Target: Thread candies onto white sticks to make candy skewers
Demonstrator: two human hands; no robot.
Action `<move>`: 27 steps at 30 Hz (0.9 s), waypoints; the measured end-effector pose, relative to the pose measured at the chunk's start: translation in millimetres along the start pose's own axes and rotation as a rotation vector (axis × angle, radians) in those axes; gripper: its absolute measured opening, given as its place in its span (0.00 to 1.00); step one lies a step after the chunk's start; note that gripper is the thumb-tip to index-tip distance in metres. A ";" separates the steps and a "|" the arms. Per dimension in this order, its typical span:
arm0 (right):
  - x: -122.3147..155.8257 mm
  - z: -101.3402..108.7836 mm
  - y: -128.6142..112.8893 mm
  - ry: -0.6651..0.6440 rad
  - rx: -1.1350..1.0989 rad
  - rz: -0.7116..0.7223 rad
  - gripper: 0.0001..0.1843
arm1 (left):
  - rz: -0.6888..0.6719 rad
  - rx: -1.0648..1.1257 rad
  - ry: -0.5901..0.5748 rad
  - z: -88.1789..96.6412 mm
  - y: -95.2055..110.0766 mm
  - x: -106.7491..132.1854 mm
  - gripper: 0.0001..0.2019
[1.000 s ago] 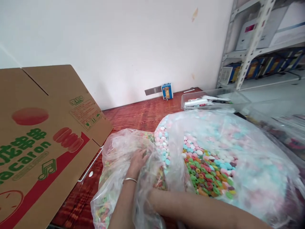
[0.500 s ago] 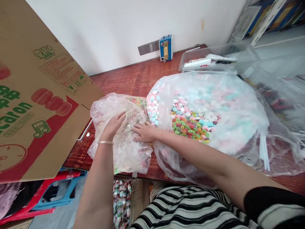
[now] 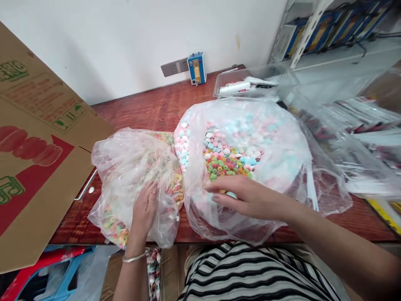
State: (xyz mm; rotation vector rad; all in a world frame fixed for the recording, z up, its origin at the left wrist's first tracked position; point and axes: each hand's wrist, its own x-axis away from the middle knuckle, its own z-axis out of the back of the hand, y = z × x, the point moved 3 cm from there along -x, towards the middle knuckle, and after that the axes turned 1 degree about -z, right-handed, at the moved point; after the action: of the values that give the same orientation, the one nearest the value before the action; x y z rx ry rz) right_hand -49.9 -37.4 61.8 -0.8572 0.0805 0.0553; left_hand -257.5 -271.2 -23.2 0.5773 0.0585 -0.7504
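My left hand [image 3: 144, 212], with a bracelet on its wrist, rests against a crumpled clear plastic bag [image 3: 125, 161] of small ring-shaped candies; its fingers are stretched out, seen edge-on. Over the near side of a bigger clear plastic bag [image 3: 278, 146] hovers my right hand [image 3: 239, 195], fingers apart and holding nothing visible. Through that bag's opening show pink, white and blue round candies [image 3: 216, 142], with colourful ring candies [image 3: 224, 166] in front of them. Whether the right fingertips touch the plastic film I cannot tell.
A large cardboard box [image 3: 37, 146] stands at the left. Behind the bags are a clear plastic bin [image 3: 257, 77] with white tubes, and a blue device [image 3: 196, 69] by the wall sockets [image 3: 174, 67]. Stacked packets [image 3: 366, 121] lie at the right, below a metal shelf [image 3: 332, 56].
My right hand has left the smaller bag and moved right, over the bigger bag. My left hand has come lower on the smaller bag. The camera view has shifted right.
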 end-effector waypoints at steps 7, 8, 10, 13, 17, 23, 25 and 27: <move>93.0 -44.5 24.0 0.106 0.206 -0.131 0.13 | -0.216 0.186 0.255 15.0 102.2 31.5 0.15; 94.0 -51.3 22.6 0.123 0.241 -0.116 0.12 | -0.314 0.235 0.162 4.1 121.5 34.3 0.16; 92.9 -62.9 21.6 0.139 0.333 -0.113 0.11 | -0.505 0.210 -0.035 -21.9 152.9 38.0 0.18; 94.7 -76.8 30.2 0.082 0.476 -0.202 0.09 | -0.517 -0.102 -0.185 -58.0 163.2 35.5 0.23; 109.8 -87.6 47.0 0.007 0.495 -0.327 0.02 | -0.299 -0.320 -0.150 -74.3 125.4 32.8 0.35; 100.7 -75.1 33.8 0.250 0.443 -0.171 0.09 | -0.345 -0.214 -0.190 -70.6 99.5 47.3 0.39; 85.4 -73.5 30.9 0.273 0.496 -0.162 0.09 | -0.334 -0.180 -0.173 -68.9 104.1 48.6 0.39; 69.9 -78.1 34.6 0.203 0.579 -0.207 0.07 | -0.318 -0.138 -0.153 -65.6 109.3 48.8 0.38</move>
State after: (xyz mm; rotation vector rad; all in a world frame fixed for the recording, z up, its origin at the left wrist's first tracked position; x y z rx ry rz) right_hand 13.0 -72.7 -21.6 -0.2866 0.1871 -0.2401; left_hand -139.6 -204.2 -39.0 0.3811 0.0611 -1.0886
